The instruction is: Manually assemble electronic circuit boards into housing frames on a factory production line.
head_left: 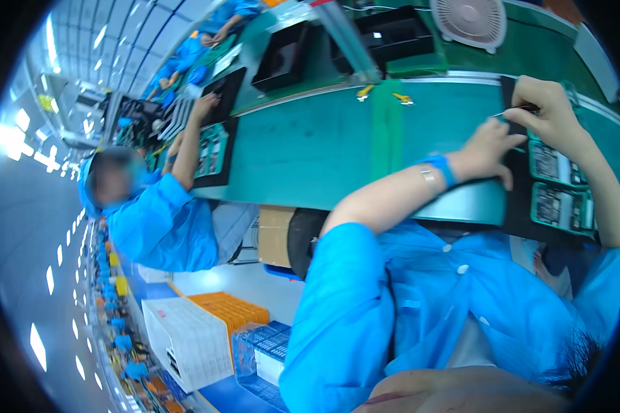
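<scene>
From my distant post, I watch a slim item (pixel 501 115) held above the edge of the black mat (pixel 519 206), at the right part of the green bench (pixel 303 155). It is very thin and mostly covered by fingers, so I cannot tell what kind of thing it is. The right hand (pixel 548 110) grasps it, with thumb and forefinger pinched; the other fingers are curled and partly hidden from me. This wrist is bent, and the forearm rises from the lower right, passing along the outer side of two green-framed boards (pixel 559 165). The small parts on these boards are too fine for me to make out.

The left hand (pixel 488 150) is just beside, palm down, its fingers spread. Its forefinger comes near the tip of the slim item, but blur prevents me from telling whether it touches or grasps it. The left forearm, with a blue wristband (pixel 439 170), reaches across the near edge of the bench.

Farther away, a green strip (pixel 386 131) crosses the bench between two small yellow pieces. A pale fan (pixel 470 20) is cut by the upper border. At left, a co-worker (pixel 162 224) in blue leans to the bench.
</scene>
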Motion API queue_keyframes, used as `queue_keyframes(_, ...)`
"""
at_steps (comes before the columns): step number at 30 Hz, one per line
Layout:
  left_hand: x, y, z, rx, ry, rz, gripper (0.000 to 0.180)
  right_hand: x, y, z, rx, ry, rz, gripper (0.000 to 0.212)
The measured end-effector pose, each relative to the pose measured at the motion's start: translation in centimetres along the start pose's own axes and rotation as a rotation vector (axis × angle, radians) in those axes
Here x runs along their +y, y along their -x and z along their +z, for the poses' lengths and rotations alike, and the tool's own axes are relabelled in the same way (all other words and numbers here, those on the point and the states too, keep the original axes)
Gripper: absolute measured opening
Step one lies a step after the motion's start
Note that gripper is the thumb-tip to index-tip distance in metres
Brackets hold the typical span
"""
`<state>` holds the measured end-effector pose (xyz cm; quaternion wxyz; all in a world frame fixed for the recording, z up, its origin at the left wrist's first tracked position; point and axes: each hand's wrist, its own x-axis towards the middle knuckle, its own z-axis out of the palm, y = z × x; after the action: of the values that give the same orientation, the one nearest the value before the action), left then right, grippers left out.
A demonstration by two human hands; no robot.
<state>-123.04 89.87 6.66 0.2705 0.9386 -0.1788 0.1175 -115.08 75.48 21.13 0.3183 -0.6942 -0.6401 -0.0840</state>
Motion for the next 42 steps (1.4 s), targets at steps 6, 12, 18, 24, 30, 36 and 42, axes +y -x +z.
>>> queue_keyframes(6,2.4,-4.7,5.3,0.329,0.004,0.278,0.100,-3.3,-8.5,8.3,-0.120,0.026,-0.148,0.030)
queue_keyframes(12,-5.1,0.3,-1.3,0.090,-0.026,-0.065,0.043,-0.3,-12.8,16.1,-0.301,-0.277,0.032,0.038)
queue_keyframes(18,-9.1,2.4,-2.7,0.338,-0.318,-0.091,0.031,4.2,-13.4,20.0,-0.419,-0.571,0.156,0.036)
queue_keyframes(24,-9.0,2.2,-3.4,0.178,-0.176,-0.247,0.034,4.4,-13.6,20.0,-0.527,-0.601,0.185,0.029)
queue_keyframes(30,-8.9,2.5,-2.9,0.291,-0.159,-0.167,0.032,4.2,-13.1,20.1,-0.495,-0.599,0.146,0.035)
queue_keyframes(36,-9.9,2.5,-2.5,0.103,-0.185,-0.154,0.047,4.3,-12.9,19.8,-0.487,-0.440,0.141,0.035)
queue_keyframes(42,-10.1,2.4,-1.6,0.099,-0.334,-0.254,0.055,3.4,-12.4,19.3,-0.474,-0.273,0.024,0.035)
